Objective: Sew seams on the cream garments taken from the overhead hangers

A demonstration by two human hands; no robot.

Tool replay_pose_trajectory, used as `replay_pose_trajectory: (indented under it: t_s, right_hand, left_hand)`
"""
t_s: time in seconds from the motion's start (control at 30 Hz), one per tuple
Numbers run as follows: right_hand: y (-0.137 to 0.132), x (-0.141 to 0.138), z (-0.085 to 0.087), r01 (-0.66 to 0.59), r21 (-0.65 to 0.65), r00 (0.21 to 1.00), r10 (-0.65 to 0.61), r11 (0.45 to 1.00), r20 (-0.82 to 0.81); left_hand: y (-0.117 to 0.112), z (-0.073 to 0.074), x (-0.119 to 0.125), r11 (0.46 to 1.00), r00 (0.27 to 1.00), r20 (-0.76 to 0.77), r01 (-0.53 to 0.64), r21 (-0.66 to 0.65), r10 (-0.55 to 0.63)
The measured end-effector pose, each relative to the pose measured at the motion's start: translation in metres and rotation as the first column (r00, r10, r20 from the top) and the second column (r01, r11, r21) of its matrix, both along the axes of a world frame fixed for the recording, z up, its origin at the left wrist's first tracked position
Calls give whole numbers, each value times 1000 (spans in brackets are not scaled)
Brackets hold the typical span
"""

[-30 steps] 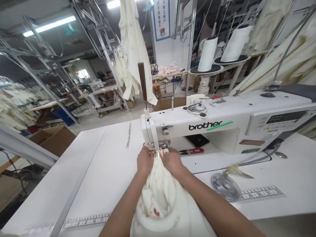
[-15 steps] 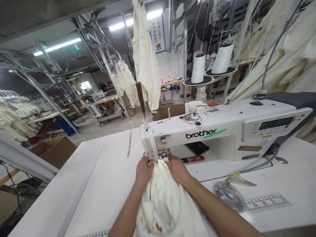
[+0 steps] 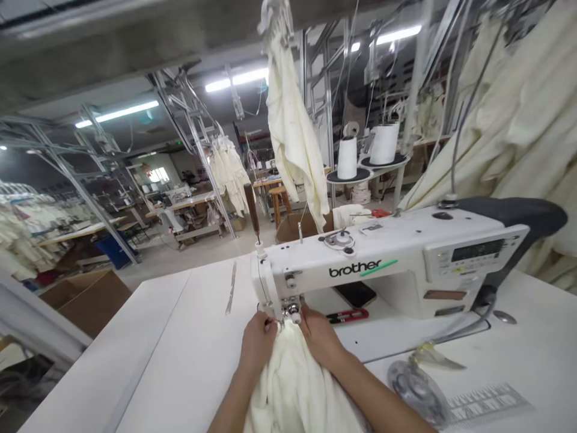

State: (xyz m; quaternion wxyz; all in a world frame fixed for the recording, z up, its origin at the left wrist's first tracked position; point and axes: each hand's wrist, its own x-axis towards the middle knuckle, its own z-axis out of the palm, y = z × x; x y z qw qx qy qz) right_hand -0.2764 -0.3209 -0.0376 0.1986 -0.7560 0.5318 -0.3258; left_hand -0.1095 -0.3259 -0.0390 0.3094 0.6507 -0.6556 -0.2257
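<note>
A gathered cream fabric garment (image 3: 293, 376) runs from under the needle area of a white Brother sewing machine (image 3: 406, 264) down toward my body. At the left of the presser foot, my left hand (image 3: 258, 341) pinches the fabric edge with its fingers curled. My right hand (image 3: 321, 337) grips the cloth on the other side, close against the needle head, its fingertips partly hidden behind it. The needle tip and the seam under the foot are too small to make out.
Under the machine arm lie red-handled thread snips (image 3: 347, 316) and a dark phone (image 3: 356, 293). To the right are a clear round plastic disc (image 3: 417, 391) and a ruler scale (image 3: 489, 404). Thread cones (image 3: 347, 157) stand behind; a cream garment (image 3: 295, 120) hangs above.
My view has tilted and shifted, so the machine sits lower in it. Both hands stay at the needle. The red-printed part of the fabric near me is out of sight.
</note>
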Motion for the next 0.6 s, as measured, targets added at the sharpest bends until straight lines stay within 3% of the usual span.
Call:
replay_pose_trajectory:
  t_s: [0.23,0.4,0.5,0.6]
  right_hand:
    - [-4,-2,0,30,-3,997,-29,1000,75]
    - [-3,1,7,13,36,997,-16,999,79]
    - [14,3,14,-71,127,996,63,989,65]
    - [46,9,28,-251,162,959,223,954,174]
  left_hand:
    - [-4,-7,-2,999,999,-4,33,-37,-33]
    - [0,9,-3,996,997,-8,73,44,-73]
    - [22,28,8,962,975,-83,219,162,-208]
    - [71,49,32,927,941,-241,293,232,-237]
